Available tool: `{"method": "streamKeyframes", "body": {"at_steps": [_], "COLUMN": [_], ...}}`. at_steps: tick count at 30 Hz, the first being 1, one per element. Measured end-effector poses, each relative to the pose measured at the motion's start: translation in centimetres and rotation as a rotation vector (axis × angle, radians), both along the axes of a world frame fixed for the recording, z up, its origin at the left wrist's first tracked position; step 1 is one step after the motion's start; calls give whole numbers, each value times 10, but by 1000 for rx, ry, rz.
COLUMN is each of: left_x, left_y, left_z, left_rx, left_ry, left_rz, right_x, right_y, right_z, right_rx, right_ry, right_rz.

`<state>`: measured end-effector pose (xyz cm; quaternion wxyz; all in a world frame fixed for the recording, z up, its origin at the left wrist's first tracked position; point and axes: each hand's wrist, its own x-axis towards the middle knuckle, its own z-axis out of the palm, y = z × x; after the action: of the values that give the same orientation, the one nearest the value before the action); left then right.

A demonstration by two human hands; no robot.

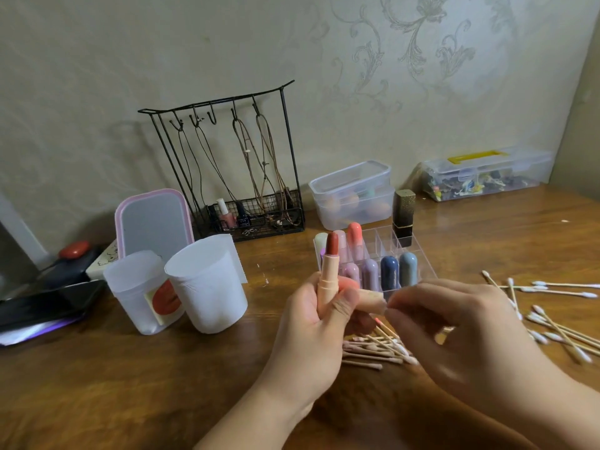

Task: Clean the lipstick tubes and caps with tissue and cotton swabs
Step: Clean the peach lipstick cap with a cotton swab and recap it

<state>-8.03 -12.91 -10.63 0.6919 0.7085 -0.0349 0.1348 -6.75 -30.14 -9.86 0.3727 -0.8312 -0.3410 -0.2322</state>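
My left hand (pixel 311 319) grips a peach lipstick tube (pixel 328 277) upright, its red-brown bullet twisted up. The same hand's fingers also hold the matching peach cap (pixel 371 300) sideways, with its mouth facing right. My right hand (pixel 454 323) pinches a cotton swab (pixel 387 308) at the cap's mouth; the swab is blurred and mostly hidden by the fingertips. Below the hands, a pile of used, pink-stained swabs (pixel 373 350) lies on the table. Clean white-tipped swabs (pixel 552 323) are scattered to the right.
A clear organizer (pixel 418 271) behind the hands holds several capped lipsticks, and a black-and-gold lipstick (pixel 403 216) stands at its back. A white tissue roll (pixel 207 284) and a translucent container (pixel 139 287) stand on the left. A wire rack (pixel 227 164) and lidded boxes (pixel 354 193) line the wall.
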Motion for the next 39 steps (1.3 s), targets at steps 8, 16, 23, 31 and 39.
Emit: {"method": "streamKeyframes", "body": {"at_steps": [8, 16, 23, 31, 39], "left_x": [0, -4, -1, 11, 6], "left_y": [1, -1, 7, 29, 23], "left_z": [-9, -2, 2, 11, 15], "left_rx": [-1, 364, 497, 130, -669], "left_ry": [-17, -275, -364, -197, 38], "left_rz": [-47, -59, -97, 83, -294], "right_x": [-13, 3, 13, 17, -3], "right_y": [11, 9, -2, -15, 10], "right_z": [2, 14, 15, 22, -5], "right_rx": [191, 842, 898, 883, -321], "right_ry": [224, 1454, 1686, 1472, 264], "right_rz": [-21, 243, 465, 378, -118]}}
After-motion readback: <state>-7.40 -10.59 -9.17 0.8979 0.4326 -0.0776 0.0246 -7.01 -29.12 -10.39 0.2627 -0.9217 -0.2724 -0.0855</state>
